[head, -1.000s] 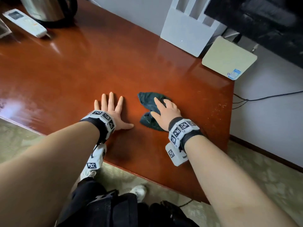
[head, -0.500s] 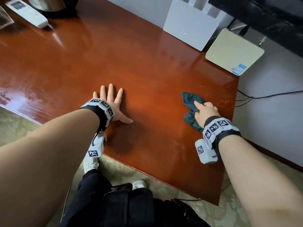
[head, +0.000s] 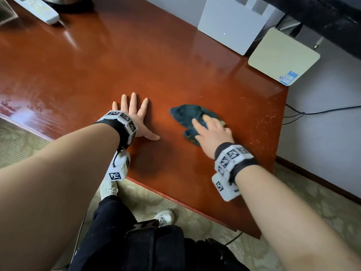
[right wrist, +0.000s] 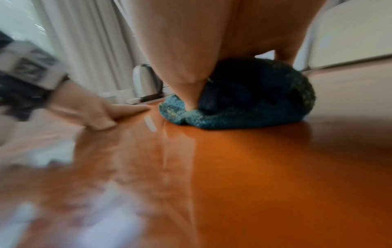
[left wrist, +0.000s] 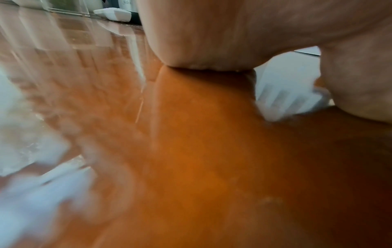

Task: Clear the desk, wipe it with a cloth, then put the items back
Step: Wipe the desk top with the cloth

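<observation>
The glossy red-brown desk (head: 175, 65) fills the head view. A crumpled dark teal cloth (head: 187, 112) lies on it near the front right. My right hand (head: 213, 132) lies on top of the cloth and presses it flat against the wood with fairly straight fingers. In the right wrist view the thumb pushes down into the cloth (right wrist: 254, 100). My left hand (head: 134, 114) rests palm down on the desk, fingers spread, a short way left of the cloth. The left wrist view shows its palm (left wrist: 212, 33) on the desk surface (left wrist: 212, 151).
A white remote (head: 37, 8) and a kettle base (head: 64, 2) sit at the far left. A white router (head: 230, 26) and a beige box (head: 283, 55) stand at the back right. Pale specks (head: 261, 130) dot the desk's right edge. Cables (head: 312, 112) run along the wall.
My right hand slid the cloth out toward the desk's right edge, then back left toward the middle. The left hand stayed planted.
</observation>
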{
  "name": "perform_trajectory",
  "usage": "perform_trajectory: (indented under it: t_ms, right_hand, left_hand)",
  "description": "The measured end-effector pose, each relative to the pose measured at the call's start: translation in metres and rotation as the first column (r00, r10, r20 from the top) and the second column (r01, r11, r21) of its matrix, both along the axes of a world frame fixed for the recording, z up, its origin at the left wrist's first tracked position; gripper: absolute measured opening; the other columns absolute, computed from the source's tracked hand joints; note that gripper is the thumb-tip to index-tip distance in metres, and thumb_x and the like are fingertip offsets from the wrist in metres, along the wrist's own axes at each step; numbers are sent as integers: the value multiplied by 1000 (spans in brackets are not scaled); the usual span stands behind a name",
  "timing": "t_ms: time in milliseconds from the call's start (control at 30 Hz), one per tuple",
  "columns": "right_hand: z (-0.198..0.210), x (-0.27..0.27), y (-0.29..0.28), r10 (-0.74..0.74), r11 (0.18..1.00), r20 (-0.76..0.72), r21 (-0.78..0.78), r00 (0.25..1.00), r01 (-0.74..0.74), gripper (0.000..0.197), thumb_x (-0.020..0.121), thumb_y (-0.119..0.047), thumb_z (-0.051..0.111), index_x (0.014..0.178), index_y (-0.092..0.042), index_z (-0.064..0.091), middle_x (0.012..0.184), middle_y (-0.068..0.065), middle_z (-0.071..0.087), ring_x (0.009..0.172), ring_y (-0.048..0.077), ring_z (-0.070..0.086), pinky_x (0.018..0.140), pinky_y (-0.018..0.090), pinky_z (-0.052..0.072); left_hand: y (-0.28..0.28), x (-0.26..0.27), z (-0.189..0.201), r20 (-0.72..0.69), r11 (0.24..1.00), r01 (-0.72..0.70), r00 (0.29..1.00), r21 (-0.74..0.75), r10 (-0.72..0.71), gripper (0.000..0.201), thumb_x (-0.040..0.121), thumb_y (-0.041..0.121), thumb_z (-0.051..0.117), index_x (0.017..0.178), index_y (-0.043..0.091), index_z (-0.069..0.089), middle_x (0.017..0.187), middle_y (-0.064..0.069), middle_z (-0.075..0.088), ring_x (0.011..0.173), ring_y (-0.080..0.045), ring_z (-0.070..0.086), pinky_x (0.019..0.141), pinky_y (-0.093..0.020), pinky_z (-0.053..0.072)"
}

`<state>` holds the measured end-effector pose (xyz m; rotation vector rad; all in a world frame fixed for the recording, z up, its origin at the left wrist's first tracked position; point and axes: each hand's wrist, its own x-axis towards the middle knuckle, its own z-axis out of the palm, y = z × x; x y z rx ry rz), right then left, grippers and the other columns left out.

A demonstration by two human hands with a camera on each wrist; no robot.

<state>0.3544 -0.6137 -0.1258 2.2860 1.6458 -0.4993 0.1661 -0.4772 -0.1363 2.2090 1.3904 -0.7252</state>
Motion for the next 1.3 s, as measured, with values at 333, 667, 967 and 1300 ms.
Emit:
perform_trajectory:
  t_ms: [333,667,967,1300]
  right_hand:
    - [17,83,-56,-576,817,132,47,807,575,47,99,-18,34,146,-20,29,145,17,28,131,34,27,104,41,33]
    - [7,-97,-38,63,998,-32,13,997,-63,51,99,-29,36,147,-29,19,155,2,13,141,24,13,108,45,23]
    - [5,-45,-103,-491,866,33,-94,871,492,47,100,-41,27,145,-45,15,159,-7,-1,145,22,-1,113,48,13]
    - [42,3,-88,-454,870,-103,163,885,465,48,95,-19,41,142,-27,36,149,6,27,132,32,25,108,37,28]
  left_hand:
    - [-2,-4,-1,42,1000,-4,999,21,3,128,58,79,61,146,33,-21,153,-3,-31,141,-27,-29,115,-50,-13]
    - [0,-5,-1,26,996,68,997,64,-70,123,65,76,59,148,28,-18,154,-8,-27,142,-33,-23,115,-53,-8]
    - [-4,-17,-3,75,983,140,986,116,-149,114,68,81,48,149,29,-13,156,-8,-20,144,-33,-18,115,-52,-6]
    - [-23,21,11,134,946,298,940,125,-314,98,79,66,54,151,27,0,158,-4,-14,143,-28,-22,117,-47,-9]
